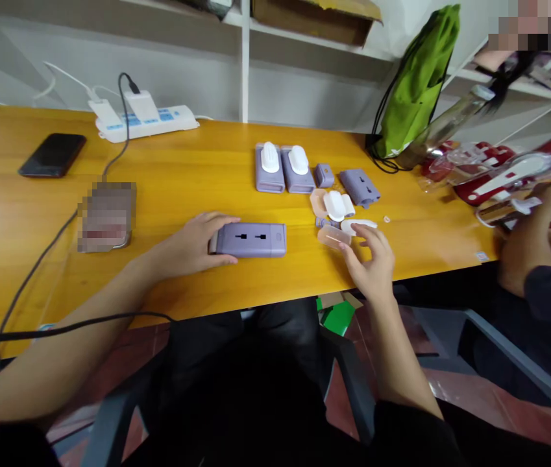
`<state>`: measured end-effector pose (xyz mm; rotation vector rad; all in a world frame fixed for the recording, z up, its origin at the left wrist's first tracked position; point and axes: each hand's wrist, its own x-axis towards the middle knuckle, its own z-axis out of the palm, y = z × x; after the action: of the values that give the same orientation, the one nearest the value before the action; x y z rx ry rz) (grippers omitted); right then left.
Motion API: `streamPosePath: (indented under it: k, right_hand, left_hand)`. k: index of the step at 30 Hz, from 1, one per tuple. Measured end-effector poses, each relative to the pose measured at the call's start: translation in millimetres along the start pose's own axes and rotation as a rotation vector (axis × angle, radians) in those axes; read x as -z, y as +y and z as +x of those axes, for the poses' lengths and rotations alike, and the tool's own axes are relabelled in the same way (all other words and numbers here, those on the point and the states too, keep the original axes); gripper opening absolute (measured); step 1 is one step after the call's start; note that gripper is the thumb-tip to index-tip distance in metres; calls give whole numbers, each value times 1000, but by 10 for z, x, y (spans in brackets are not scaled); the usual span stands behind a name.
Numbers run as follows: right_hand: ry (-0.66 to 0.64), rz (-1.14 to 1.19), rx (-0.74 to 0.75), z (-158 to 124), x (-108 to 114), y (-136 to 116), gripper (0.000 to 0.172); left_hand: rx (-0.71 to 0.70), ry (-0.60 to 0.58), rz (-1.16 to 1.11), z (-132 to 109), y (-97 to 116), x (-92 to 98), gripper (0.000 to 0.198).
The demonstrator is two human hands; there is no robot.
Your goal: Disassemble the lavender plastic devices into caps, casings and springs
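My left hand (pixel 190 246) grips the end of a lilac plastic socket adapter (pixel 250 240), which lies flat on the yellow wooden table (pixel 168 181) with its two dark slots facing up. My right hand (pixel 370 259) hovers at the table's front edge, fingers apart, just beside a white plastic piece (pixel 359 226) and a translucent peach-coloured sleeve (pixel 333 237). Beyond them stand two lilac adapter bodies with white plug caps (pixel 283 168). A small lilac block (pixel 324 175), a lilac housing (pixel 359 187) and several small parts (pixel 333 207) lie close by.
A black phone (pixel 52 155), a white power strip (pixel 143 122) with plugged-in chargers and a blurred flat object (pixel 107 216) sit on the table's left. At the far right are a green drawstring bag (pixel 416 84), a glass bottle (pixel 445 123) and a co-worker's hand (pixel 533 233) among red-and-clear packaging.
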<state>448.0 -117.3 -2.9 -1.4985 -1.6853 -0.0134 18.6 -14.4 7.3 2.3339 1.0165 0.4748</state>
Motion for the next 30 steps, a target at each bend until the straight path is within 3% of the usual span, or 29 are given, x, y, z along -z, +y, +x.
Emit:
streamPosePath:
  k: [1,3,7,9,11,14,18,23,26,30]
  right_hand:
    - [-15,35,42,33,-26,-116,41]
    - [-164,136,113,114,-124,-340,50]
    - [-592,259,199,379,-492,-583,106]
    - [-728,269,222,532,-694,-585,114]
    - [-794,276,253,651,-851,-553,108]
    - [-790,299,302,724,-974,-517,97]
    - [-750,321,306,689,-1001,-543,87]
    - [-746,371,256,631,-1000,-572,86]
    - [-716,514,59,646,-1004,-540,83]
    - [-798,824,-304,748,-1040,-573,51]
  left_hand:
    - [-3,-1,3,-1,1,5,85]
    - [-2,-4,8,-12,-1,30,83]
    - [-7,8,47,-4,54,62,94]
    - [-18,26,83,44,126,34,108]
    - [-29,30,133,113,204,-28,115]
    - [-14,9,240,205,272,-141,105]
    - [-2,25,296,212,233,-229,90]
    - [-27,61,286,119,150,-242,88]
    - [-11,150,336,85,147,-214,87]
    - [-14,267,421,66,192,-128,88]
